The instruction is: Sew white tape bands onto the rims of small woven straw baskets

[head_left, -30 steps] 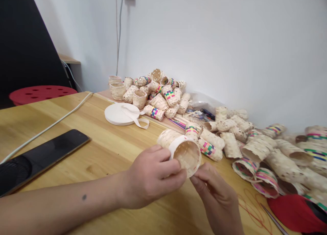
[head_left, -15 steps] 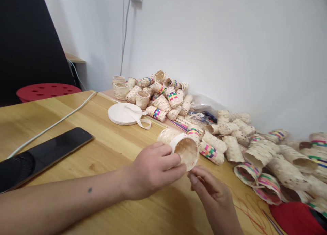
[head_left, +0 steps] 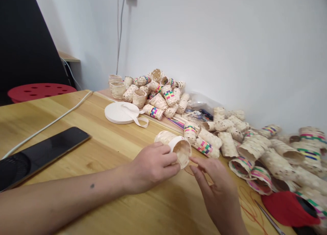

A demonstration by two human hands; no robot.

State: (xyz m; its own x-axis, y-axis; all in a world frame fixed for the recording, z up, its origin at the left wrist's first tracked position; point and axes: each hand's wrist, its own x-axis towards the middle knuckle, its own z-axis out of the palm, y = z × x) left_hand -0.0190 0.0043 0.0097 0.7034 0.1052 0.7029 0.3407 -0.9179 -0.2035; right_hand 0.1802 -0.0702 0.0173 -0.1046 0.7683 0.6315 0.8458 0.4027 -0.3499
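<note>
My left hand [head_left: 155, 165] is closed round a small woven basket [head_left: 163, 137] lying on its side in the air, its round mouth turned toward my right. A pale ribbon [head_left: 176, 140] lines the basket's rim, and my left fingers press on that edge. Close to the rim, my right hand [head_left: 217, 184] has its index finger and thumb apart, with the index fingertip at or touching the rim. Nothing shows between those fingers. Orange thread [head_left: 251, 207] lies loosely on the table beside my right wrist.
Woven baskets [head_left: 158, 102] are heaped along the wall, with more baskets [head_left: 255, 148] at right. A ribbon roll [head_left: 120, 113] lies behind my left hand. A phone [head_left: 48, 153] and white cable [head_left: 56, 121] are at left. A red object [head_left: 286, 207] and pointed metal tool [head_left: 269, 216] are at right.
My right thumb and index finger have parted, and the index finger has straightened toward the basket's rim. My left hand still holds the basket. The view has shifted slightly.
</note>
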